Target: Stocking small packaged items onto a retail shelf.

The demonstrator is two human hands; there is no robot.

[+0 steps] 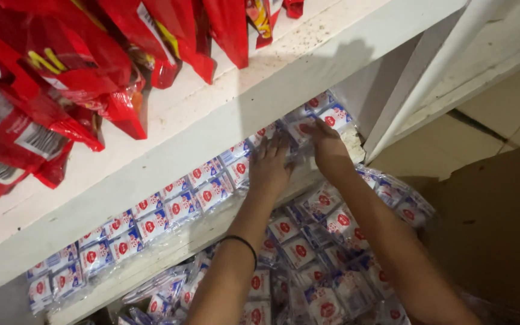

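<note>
Both my hands reach under a white shelf board (212, 129) to a lower shelf lined with clear packs of small white-and-blue sachets with red round marks (170, 207). My left hand (270, 165) lies flat with fingers spread on a pack near the row's right end. My right hand (327, 146) presses on the last pack (326, 114) by the white upright. A black band (243, 244) circles my left wrist.
Red snack bags (61, 66) crowd the upper shelf at top left. A loose heap of the same sachet packs (320, 265) lies below my arms. A brown cardboard box (495, 222) stands at the right, on a tan tiled floor (513, 108).
</note>
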